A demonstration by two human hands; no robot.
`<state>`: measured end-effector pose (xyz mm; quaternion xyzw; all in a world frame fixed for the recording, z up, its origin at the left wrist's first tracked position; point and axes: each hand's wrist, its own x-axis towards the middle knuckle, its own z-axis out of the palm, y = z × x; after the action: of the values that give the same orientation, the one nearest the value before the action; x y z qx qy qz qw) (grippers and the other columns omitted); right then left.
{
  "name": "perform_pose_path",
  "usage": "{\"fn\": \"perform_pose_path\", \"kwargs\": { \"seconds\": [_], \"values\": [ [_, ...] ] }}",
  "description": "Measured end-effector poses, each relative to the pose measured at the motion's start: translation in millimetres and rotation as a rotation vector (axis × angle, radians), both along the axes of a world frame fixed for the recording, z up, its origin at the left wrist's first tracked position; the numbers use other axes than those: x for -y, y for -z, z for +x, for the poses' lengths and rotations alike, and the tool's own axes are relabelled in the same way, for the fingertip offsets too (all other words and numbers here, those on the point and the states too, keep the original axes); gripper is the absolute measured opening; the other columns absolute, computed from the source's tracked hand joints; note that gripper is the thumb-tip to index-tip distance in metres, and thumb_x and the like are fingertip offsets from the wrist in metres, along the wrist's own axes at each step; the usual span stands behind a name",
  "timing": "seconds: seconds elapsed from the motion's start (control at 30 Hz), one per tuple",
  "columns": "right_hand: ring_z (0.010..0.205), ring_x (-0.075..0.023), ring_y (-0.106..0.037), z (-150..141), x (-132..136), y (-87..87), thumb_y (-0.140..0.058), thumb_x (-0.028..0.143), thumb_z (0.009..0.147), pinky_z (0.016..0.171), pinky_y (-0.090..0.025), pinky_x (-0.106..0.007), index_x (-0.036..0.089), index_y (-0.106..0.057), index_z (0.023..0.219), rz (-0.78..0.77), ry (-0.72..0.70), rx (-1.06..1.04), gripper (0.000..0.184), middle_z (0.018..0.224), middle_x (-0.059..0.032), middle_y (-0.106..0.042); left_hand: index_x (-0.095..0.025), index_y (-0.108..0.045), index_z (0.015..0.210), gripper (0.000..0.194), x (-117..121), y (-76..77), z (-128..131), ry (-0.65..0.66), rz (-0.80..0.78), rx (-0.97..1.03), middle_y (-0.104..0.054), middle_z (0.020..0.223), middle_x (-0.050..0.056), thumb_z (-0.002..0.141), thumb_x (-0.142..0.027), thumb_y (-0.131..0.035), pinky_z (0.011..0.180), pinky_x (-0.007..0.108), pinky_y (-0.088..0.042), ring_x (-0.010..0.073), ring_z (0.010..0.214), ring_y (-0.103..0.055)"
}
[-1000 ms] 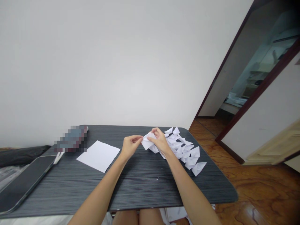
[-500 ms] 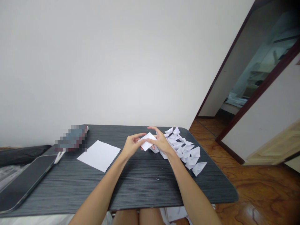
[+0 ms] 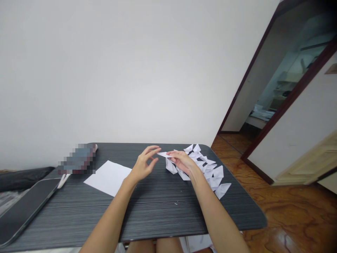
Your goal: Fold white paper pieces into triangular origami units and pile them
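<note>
Between the thumb and fingers of my right hand [image 3: 183, 160] a small folded white paper [image 3: 163, 154] is pinched, its pointed end sticking out to the left. My left hand [image 3: 146, 163] is just left of that point, fingers apart and curved, holding nothing. Several folded paper boats [image 3: 207, 171] lie in a loose cluster on the table behind and right of my right hand, which hides some of them. A flat sheet of white paper [image 3: 109, 177] rests left of my left hand, partly covered by the left wrist.
The dark wood-grain table [image 3: 158, 214] stands against a white wall [image 3: 131, 70]. At its left are a pixelated item [image 3: 79, 160] and a dark flat panel [image 3: 28, 211]. Tiny paper scraps [image 3: 176, 203] lie near the front. A doorway [image 3: 250, 95] opens at right.
The folded paper has gone from facing me as a diamond in both hands to a narrow edge-on shape. My left hand has let go and drawn slightly left.
</note>
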<state>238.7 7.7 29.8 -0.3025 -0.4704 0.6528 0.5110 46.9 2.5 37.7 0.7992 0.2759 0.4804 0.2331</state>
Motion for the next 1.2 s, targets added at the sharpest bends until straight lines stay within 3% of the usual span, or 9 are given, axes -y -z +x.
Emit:
{"fn": "perform_pose_path", "kwargs": {
  "seconds": [0.07,0.13,0.2,0.3,0.37,0.57,0.8,1.0,1.2],
  "values": [
    [0.049,-0.005,-0.041,-2,0,1.5,-0.065,0.023,0.062,0.052,-0.034,-0.02,0.011,-0.066,0.07,-0.002,-0.036,0.044,0.014,0.059,-0.001,-0.056,-0.017,-0.061,0.096,0.023,-1,2.4,-1,-0.063,0.087,-0.093,-0.063,0.096,0.008,0.08,-0.021,-0.046,0.075,0.028,-0.047,0.016,0.086,-0.058],
    [0.053,-0.0076,-0.045,-4,1,2.0,-0.056,0.037,0.071,0.057,-0.036,-0.022,0.011,-0.065,0.072,0.032,-0.047,0.144,0.027,0.058,-0.0018,-0.055,-0.016,-0.063,0.086,0.021,-2,5.8,0,-0.125,0.073,-0.126,-0.067,0.078,0.006,0.081,-0.022,-0.044,0.07,0.027,-0.048,0.0136,0.069,-0.061],
    [0.061,-0.0105,-0.05,-5,4,0.2,-0.049,0.045,0.074,0.063,-0.038,-0.025,0.012,-0.065,0.075,0.133,0.027,0.3,0.037,0.062,-0.0031,-0.057,-0.015,-0.063,0.082,0.021,-3,8.2,1,-0.152,-0.017,-0.1,-0.067,0.07,0.005,0.081,-0.024,-0.044,0.062,0.025,-0.049,0.0128,0.058,-0.061],
    [0.08,-0.0147,-0.051,-5,10,-7.2,-0.061,0.04,0.066,0.072,-0.038,-0.026,0.014,-0.066,0.074,0.381,0.202,0.548,0.028,0.082,-0.0047,-0.059,-0.013,-0.062,0.078,0.022,0,7.2,4,-0.093,-0.187,-0.033,-0.066,0.064,0.005,0.08,-0.027,-0.045,0.056,0.023,-0.05,0.014,0.056,-0.062],
    [0.078,-0.0156,-0.053,-7,15,-12.9,-0.063,0.036,0.065,0.068,-0.04,-0.026,0.013,-0.066,0.072,0.449,0.206,0.626,0.024,0.079,-0.004,-0.06,-0.012,-0.062,0.074,0.023,3,4.0,6,-0.031,-0.286,-0.001,-0.066,0.061,0.005,0.078,-0.029,-0.048,0.054,0.023,-0.049,0.0146,0.055,-0.062],
    [0.041,-0.0082,-0.046,-10,21,-17.0,-0.056,0.034,0.07,0.039,-0.038,-0.021,0.012,-0.064,0.092,0.295,0.052,0.493,0.032,0.055,0.0012,-0.056,-0.006,-0.059,0.082,0.026,6,-4.8,8,0.155,-0.565,0.282,-0.064,0.057,0.006,0.071,-0.03,-0.058,0.049,0.025,-0.047,0.0165,0.051,-0.061],
    [0.04,-0.0069,-0.047,-6,18,-13.5,-0.056,0.025,0.068,0.037,-0.039,-0.018,0.015,-0.068,0.084,0.306,0.036,0.406,0.022,0.054,0.0008,-0.059,-0.005,-0.06,0.081,0.031,2,-4.3,5,0.245,-0.767,0.386,-0.066,0.063,0.01,0.073,-0.035,-0.057,0.05,0.025,-0.048,0.0183,0.054,-0.063],
    [0.039,-0.0076,-0.048,-8,20,-15.2,-0.056,0.023,0.066,0.036,-0.036,-0.017,0.015,-0.068,0.074,0.288,0.067,0.403,0.015,0.052,0.001,-0.058,-0.005,-0.06,0.083,0.029,2,-6.2,2,0.26,-0.808,0.345,-0.067,0.065,0.011,0.068,-0.03,-0.063,0.054,0.027,-0.049,0.0191,0.058,-0.064],
    [0.036,-0.0086,-0.048,-11,19,-12.5,-0.056,0.023,0.065,0.034,-0.035,-0.018,0.015,-0.065,0.072,0.223,0.009,0.351,0.013,0.049,0.0021,-0.055,-0.005,-0.061,0.079,0.027,3,-6.7,2,0.245,-0.814,0.305,-0.065,0.06,0.008,0.067,-0.029,-0.063,0.05,0.026,-0.048,0.0178,0.053,-0.063]
  ]
}}
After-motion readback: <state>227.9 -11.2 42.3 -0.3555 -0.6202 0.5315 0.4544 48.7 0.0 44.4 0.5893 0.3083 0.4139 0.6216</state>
